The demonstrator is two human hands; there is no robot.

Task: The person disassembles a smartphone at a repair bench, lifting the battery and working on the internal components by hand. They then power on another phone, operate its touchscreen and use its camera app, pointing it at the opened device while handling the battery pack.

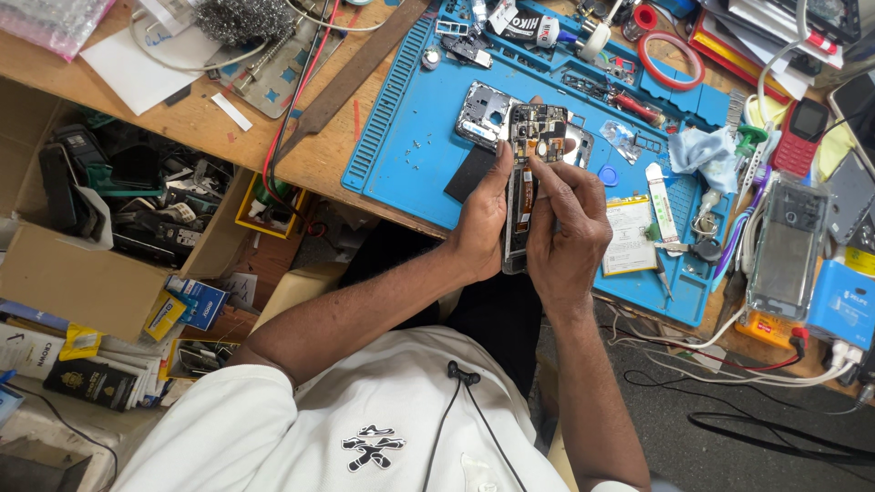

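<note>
My left hand [481,228] grips the opened phone [526,173] upright above the blue mat [410,137]. My right hand [567,232] pinches at its exposed insides; any tool is too small to tell.

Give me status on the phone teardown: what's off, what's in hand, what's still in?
Done: a back frame lies off on the blue mat, loose screws near it. In hand: the left hand holds the opened phone upright; the right hand works at its middle, fingertips on the internals. Left: the circuit board at the top looks still seated. A battery lies beside.

white short-sleeved shirt [301,428], black emblem [372,448]
</note>
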